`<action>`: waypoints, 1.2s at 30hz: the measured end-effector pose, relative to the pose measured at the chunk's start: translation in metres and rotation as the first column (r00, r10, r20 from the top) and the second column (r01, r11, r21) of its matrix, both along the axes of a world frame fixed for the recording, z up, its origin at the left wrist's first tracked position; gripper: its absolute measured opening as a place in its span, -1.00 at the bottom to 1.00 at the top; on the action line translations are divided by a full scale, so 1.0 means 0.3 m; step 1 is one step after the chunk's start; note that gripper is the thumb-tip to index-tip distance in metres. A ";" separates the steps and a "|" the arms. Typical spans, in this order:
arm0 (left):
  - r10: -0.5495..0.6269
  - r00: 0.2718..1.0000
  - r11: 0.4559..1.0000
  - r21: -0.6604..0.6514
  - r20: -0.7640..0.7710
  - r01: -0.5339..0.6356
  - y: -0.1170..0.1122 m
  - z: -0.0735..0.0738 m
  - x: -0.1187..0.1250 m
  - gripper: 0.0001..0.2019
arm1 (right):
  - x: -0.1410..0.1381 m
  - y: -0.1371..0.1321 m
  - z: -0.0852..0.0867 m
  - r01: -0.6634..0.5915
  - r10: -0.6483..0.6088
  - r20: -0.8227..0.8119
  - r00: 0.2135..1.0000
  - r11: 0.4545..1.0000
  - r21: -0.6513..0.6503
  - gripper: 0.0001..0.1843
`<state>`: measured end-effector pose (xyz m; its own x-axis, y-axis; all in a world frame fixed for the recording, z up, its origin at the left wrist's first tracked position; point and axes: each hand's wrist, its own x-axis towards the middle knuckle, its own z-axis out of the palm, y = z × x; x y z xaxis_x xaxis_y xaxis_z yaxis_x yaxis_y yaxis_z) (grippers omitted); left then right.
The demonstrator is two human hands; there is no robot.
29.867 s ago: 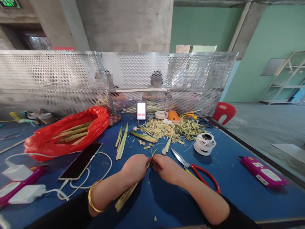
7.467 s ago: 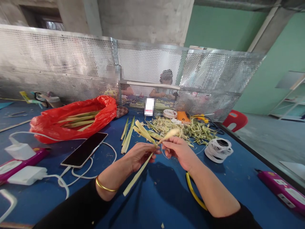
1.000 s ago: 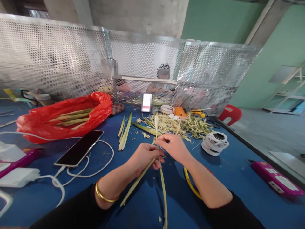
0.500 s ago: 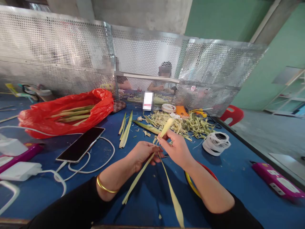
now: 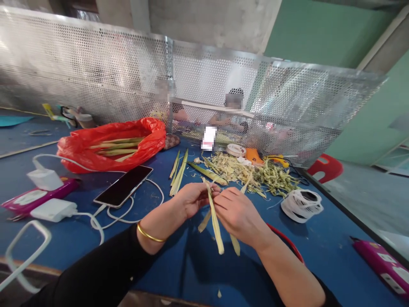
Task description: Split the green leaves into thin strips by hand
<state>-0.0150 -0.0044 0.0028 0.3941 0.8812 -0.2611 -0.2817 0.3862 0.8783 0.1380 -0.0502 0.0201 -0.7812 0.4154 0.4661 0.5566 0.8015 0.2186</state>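
Pale yellow-green leaf strips [image 5: 216, 228] run between my two hands above the blue table. My left hand [image 5: 194, 199] pinches them near their upper ends, thumb and fingers together. Close beside it, my right hand [image 5: 234, 213] is curled with its back to me, fingers closed on the strips; its fingertips are partly hidden. One strip hangs down in front between the hands. Other ends stick out below and above my right hand. Just beyond lie several green-tipped leaf pieces [image 5: 180, 175] and a longer leaf [image 5: 207, 172].
Leaf shreds [image 5: 233, 166] are heaped behind my hands. A white spool [image 5: 302, 206] and purple power strip [image 5: 380, 264] are right. Left are a red plastic bag [image 5: 76, 149] of leaves, a phone [image 5: 124, 186] and cables. A perforated metal screen [image 5: 128, 72] borders the back; people sit behind it.
My right hand has turned over and come lower, against the left. The strip it held upward now hangs down in front. The view has shifted left.
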 end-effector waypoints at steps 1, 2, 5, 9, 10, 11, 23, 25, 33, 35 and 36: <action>-0.016 0.997 0.999 -0.030 0.073 0.018 0.003 -0.003 0.000 -0.87 | -0.002 -0.001 -0.001 -0.003 0.003 -0.009 1.000 1.000 0.011 -0.72; -0.027 0.990 0.998 -0.059 0.138 0.035 0.005 -0.004 0.000 -0.86 | -0.004 -0.003 -0.001 -0.011 0.011 -0.027 1.000 1.000 0.008 -0.73; -0.038 0.981 0.994 -0.092 0.191 0.057 0.007 0.010 -0.001 -0.82 | -0.004 -0.008 -0.001 -0.065 0.052 -0.121 0.991 0.993 -0.101 -0.82; -0.036 0.978 0.993 -0.101 0.204 0.058 -0.005 0.045 0.002 -0.83 | -0.001 -0.011 0.001 -0.066 -0.030 -0.367 0.930 0.967 -0.247 -0.89; -0.028 0.979 0.993 -0.103 0.201 0.050 -0.011 0.049 0.006 -0.83 | -0.004 -0.012 0.000 -0.045 -0.052 -0.376 0.925 0.968 -0.246 -0.80; -0.014 0.982 0.994 -0.107 0.188 0.035 -0.017 0.051 0.010 -0.84 | -0.008 -0.013 -0.001 -0.023 -0.058 -0.345 0.937 0.974 -0.226 -0.74; 0.100 0.993 0.995 -0.026 -0.056 -0.101 -0.061 0.062 0.031 -0.90 | 0.006 0.023 -0.028 0.049 -0.527 -0.737 0.422 0.826 -0.562 -0.81; 0.107 0.992 0.994 0.032 -0.074 -0.105 -0.063 0.068 0.032 -0.90 | 0.007 0.046 -0.041 -0.135 -0.687 -0.664 0.295 0.658 -0.741 -0.76; -0.006 1.000 0.993 0.114 0.004 0.006 -0.067 0.068 0.021 -0.84 | -0.010 0.062 -0.037 -0.431 -0.841 -0.531 0.104 0.444 -0.786 -0.84; -0.033 0.999 0.988 0.150 0.015 0.030 -0.070 0.069 0.021 -0.83 | -0.009 0.060 -0.030 -0.425 -0.834 -0.544 0.095 0.460 -0.780 -0.84; -0.036 0.999 0.984 0.175 0.007 0.034 -0.071 0.068 0.022 -0.83 | -0.008 0.059 -0.027 -0.423 -0.830 -0.549 0.094 0.466 -0.777 -0.84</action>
<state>-0.0083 -0.0257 0.0233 0.4275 0.8985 -0.1000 -0.2799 0.2367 0.9304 0.1355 -0.0324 0.0118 0.1709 0.9846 -0.0368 -0.0891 -0.0217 -0.9958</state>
